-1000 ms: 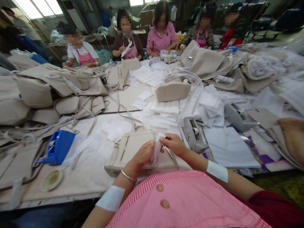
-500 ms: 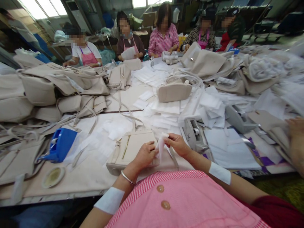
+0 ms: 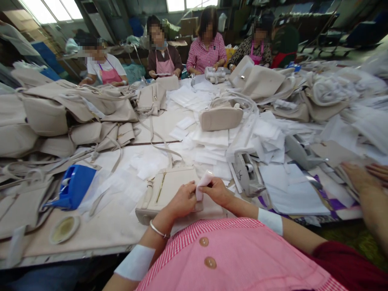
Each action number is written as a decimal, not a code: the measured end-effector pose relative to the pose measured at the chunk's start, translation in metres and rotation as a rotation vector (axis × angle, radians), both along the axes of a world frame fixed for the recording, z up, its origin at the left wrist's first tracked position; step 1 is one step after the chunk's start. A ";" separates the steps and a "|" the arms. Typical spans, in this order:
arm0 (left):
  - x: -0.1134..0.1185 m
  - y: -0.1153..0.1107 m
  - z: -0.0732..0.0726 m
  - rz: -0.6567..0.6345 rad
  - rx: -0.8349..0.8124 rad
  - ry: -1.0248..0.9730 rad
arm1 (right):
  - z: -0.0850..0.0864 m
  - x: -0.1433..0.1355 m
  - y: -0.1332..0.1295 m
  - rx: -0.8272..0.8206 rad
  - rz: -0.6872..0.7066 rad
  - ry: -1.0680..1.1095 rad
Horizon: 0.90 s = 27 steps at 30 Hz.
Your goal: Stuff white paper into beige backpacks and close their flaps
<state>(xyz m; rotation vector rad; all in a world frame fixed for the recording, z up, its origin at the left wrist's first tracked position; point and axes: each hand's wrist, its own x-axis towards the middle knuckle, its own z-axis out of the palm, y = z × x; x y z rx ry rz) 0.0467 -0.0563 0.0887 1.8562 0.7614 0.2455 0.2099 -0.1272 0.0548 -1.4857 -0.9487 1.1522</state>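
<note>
Both hands, left hand (image 3: 182, 200) and right hand (image 3: 218, 190), on white wrap (image 3: 202, 182) (over beige bag (image 3: 169, 188)).

You wear a pink apron (image 3: 230, 258) with fine stripes and a white-striped top hem, with two round tan buttons (image 3: 207, 251) down its front. White bands (image 3: 270, 221) wrap both forearms, a thin silver bangle (image 3: 157, 231) circles your left wrist, and a dark red sleeve (image 3: 348, 266) covers your right upper arm.

Honestly nothing readable here. Only mark I can spot is a dark handwritten scribble on the side of the grey tape dispenser (image 3: 246, 171), and I can't make it out.
</note>
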 end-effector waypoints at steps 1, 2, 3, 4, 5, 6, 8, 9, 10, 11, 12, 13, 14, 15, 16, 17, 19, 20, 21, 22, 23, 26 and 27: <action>-0.002 0.001 0.002 -0.051 -0.024 -0.022 | 0.001 0.000 0.000 0.005 -0.006 -0.005; -0.004 0.001 0.003 -0.091 -0.037 -0.030 | 0.000 0.000 0.000 0.006 -0.010 -0.007; -0.005 0.001 0.003 -0.106 -0.029 -0.019 | -0.001 0.000 0.000 0.002 -0.016 -0.007; -0.005 0.001 0.002 -0.090 -0.007 0.007 | -0.002 -0.001 0.000 -0.010 -0.021 -0.005; -0.004 0.000 0.001 -0.060 0.035 0.045 | -0.004 -0.002 -0.001 -0.036 -0.020 0.000; -0.003 -0.001 0.000 -0.033 0.090 0.089 | -0.005 -0.001 -0.003 -0.066 -0.004 0.008; 0.000 -0.003 -0.004 0.001 0.201 0.174 | -0.005 0.006 -0.007 -0.094 0.072 -0.012; 0.002 -0.004 -0.006 0.004 0.243 0.209 | -0.004 0.013 -0.011 -0.073 0.116 -0.066; 0.002 -0.004 -0.007 0.004 0.272 0.238 | -0.002 0.025 -0.016 -0.032 0.146 -0.153; 0.003 -0.005 -0.009 0.009 0.293 0.260 | 0.001 0.040 -0.022 0.018 0.148 -0.267; 0.003 -0.005 -0.011 0.017 0.310 0.275 | 0.004 0.059 -0.029 0.057 0.110 -0.396; 0.004 -0.005 -0.013 0.027 0.327 0.285 | 0.007 0.080 -0.037 0.066 0.037 -0.522; 0.004 -0.005 -0.016 0.034 0.347 0.292 | 0.008 0.103 -0.046 0.041 -0.056 -0.627; 0.005 -0.006 -0.018 0.039 0.371 0.295 | 0.009 0.126 -0.056 -0.025 -0.166 -0.697; 0.006 -0.007 -0.020 0.043 0.400 0.296 | 0.007 0.148 -0.066 -0.117 -0.256 -0.728; 0.008 -0.008 -0.021 0.045 0.432 0.293 | 0.004 0.166 -0.075 -0.221 -0.314 -0.714; 0.011 -0.009 -0.024 0.048 0.496 0.286 | -0.006 0.191 -0.090 -0.374 -0.334 -0.625; 0.013 -0.010 -0.024 0.047 0.523 0.284 | -0.012 0.196 -0.096 -0.411 -0.324 -0.577; 0.015 -0.010 -0.025 0.045 0.543 0.285 | -0.018 0.198 -0.101 -0.423 -0.317 -0.539; 0.016 -0.011 -0.025 0.044 0.556 0.289 | -0.022 0.197 -0.105 -0.418 -0.323 -0.515; 0.016 -0.011 -0.025 0.044 0.564 0.295 | -0.024 0.194 -0.107 -0.411 -0.339 -0.495; 0.016 -0.011 -0.024 0.052 0.576 0.311 | -0.020 0.183 -0.115 -0.382 -0.420 -0.485; 0.015 -0.011 -0.024 0.055 0.583 0.315 | -0.017 0.180 -0.118 -0.376 -0.454 -0.504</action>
